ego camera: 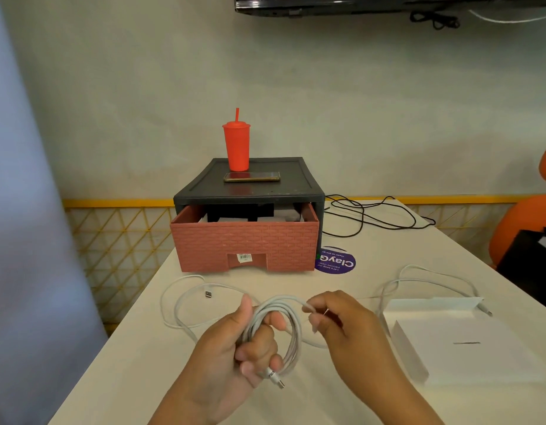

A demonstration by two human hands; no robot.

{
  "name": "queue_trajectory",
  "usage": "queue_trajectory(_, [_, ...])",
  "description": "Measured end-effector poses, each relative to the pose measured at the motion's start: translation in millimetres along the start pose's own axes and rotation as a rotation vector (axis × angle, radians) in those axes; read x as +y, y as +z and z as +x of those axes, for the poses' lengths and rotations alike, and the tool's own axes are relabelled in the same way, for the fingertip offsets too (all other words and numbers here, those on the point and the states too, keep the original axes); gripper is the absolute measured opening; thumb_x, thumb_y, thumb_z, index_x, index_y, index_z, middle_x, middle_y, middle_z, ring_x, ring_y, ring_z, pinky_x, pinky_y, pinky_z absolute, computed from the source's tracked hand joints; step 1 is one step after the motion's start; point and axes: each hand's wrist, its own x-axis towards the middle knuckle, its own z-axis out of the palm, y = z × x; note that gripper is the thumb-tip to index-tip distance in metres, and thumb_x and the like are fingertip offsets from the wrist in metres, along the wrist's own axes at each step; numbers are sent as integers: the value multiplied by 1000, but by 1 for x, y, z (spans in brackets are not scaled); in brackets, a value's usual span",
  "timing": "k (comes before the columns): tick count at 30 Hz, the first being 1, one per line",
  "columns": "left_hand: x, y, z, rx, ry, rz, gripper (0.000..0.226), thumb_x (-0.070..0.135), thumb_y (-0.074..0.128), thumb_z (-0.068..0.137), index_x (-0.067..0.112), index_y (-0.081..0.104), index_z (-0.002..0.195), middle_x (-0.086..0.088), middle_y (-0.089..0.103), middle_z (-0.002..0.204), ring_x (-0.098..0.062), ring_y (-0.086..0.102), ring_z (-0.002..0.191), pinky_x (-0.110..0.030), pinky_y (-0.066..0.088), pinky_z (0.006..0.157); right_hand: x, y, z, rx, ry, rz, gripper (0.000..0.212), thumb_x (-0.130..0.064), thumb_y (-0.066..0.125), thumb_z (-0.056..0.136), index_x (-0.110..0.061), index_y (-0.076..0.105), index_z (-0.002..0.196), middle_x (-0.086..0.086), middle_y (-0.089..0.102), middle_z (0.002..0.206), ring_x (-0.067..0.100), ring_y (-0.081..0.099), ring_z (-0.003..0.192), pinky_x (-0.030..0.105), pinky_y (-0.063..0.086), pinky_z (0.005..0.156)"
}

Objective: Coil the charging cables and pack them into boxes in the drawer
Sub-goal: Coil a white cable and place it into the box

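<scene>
**Head view, coiling in progress.** A bundle of white charging cable (294, 338), wound into several loops, is held above the near edge of the white tabletop (137, 369). The loops are gripped by the left hand (232, 348), whose fingers (259, 355) are curled through the coil with the thumb raised beside it; a metal plug hangs below this hand. One strand at the top of the coil is pinched between the thumb and fingertips of the right hand (339, 323), its other fingers being loosely bent.

A loose white cable with a USB plug (208, 294) is spread in wide loops on the tabletop just behind the left hand; whether it is joined to the coil cannot be told. A second white cable (484, 310) is draped behind and beside a flat white cardboard box (468, 357) at the right. A thin black cable (362, 216) lies tangled farther back on the right.

At the centre a dark grey plastic cabinet (281, 187) is seen, its pink brick-patterned drawer (244, 240) pulled partly out; dark and grey boxes (232, 219) are visible inside. A red lidded tumbler with a straw (236, 145) and a flat-lying smartphone (251, 177) are carried on the cabinet top. A round purple sticker (336, 261) is fixed to the tabletop beside the drawer, and an orange chair (523, 228) is partly visible at the right edge.
</scene>
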Motion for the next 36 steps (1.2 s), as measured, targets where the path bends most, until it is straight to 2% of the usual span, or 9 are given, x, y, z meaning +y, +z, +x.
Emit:
queue_trajectory(3, [-2, 2, 1, 17, -24, -71, 56, 37, 94, 37, -2, 68, 69, 6, 29, 36, -8, 28, 30, -27, 45, 44, -4, -3, -1, 11, 147, 365, 31, 2, 57, 85, -25, 65, 72, -8, 60, 59, 0, 49, 56, 8, 40, 59])
queue_trajectory(6, [-7, 6, 4, -21, -76, -148, 50, 36, 92, 45, 0, 67, 69, 5, 32, 36, -8, 31, 30, -27, 47, 46, -6, 0, -3, 31, 287, 749, 26, 6, 53, 85, -13, 68, 76, -1, 59, 61, 7, 50, 55, 15, 46, 57])
queue_trajectory(11, [-11, 16, 6, 93, -127, -222, 42, 40, 60, 77, 1, 64, 61, 4, 26, 34, -7, 26, 27, -26, 46, 42, -6, 9, -8, 3, 457, 1153, 15, -7, 60, 67, -15, 59, 80, 5, 56, 62, 12, 48, 51, 25, 45, 51])
queue_trajectory(17, [-11, 15, 6, 161, -134, -216, 43, 36, 46, 78, 1, 61, 58, 4, 23, 35, -7, 24, 26, -25, 46, 41, -3, 11, -12, -58, 482, 1120, 11, 0, 54, 79, -11, 56, 76, 6, 54, 61, 11, 46, 49, 21, 45, 46])
queue_trajectory(23, [-16, 12, 4, 180, -40, 150, 41, 39, 46, 79, 5, 63, 63, 3, 23, 43, -9, 24, 35, -26, 44, 51, -2, 19, -15, -82, 406, 881, 45, -22, 76, 50, -11, 51, 86, 12, 54, 68, 23, 49, 60, 33, 43, 61])
queue_trajectory(26, [-20, 11, 3, 119, -5, 343, 39, 42, 54, 86, 13, 66, 63, 3, 26, 45, -10, 28, 39, -26, 46, 59, 0, 19, -17, -85, 359, 791, 42, -17, 77, 57, -9, 49, 87, 16, 56, 68, 26, 52, 54, 33, 46, 53])
queue_trajectory(28, [-23, 9, 2, 60, 15, 450, 39, 44, 43, 81, 16, 65, 66, 4, 31, 47, -11, 34, 43, -26, 50, 69, 3, 17, -17, -76, 333, 761, 26, -2, 70, 71, -7, 49, 87, 12, 60, 63, 23, 55, 49, 32, 48, 50])
queue_trajectory(31, [-23, 6, 0, -16, 50, 619, 38, 45, 37, 84, 14, 59, 77, 8, 37, 50, -9, 44, 50, -34, 50, 86, 5, 16, -17, -67, 311, 715, 20, -5, 62, 64, -11, 50, 79, 11, 61, 62, 22, 55, 53, 33, 47, 55])
queue_trajectory(36, [-13, 1, -4, -205, 57, 791, 50, 64, 40, 81, 16, 54, 88, 10, 48, 56, -12, 59, 69, -20, 45, 77, 4, 11, -19, -111, 243, 756, 21, -1, 57, 59, -10, 45, 75, 11, 58, 62, 19, 52, 57, 24, 45, 56])
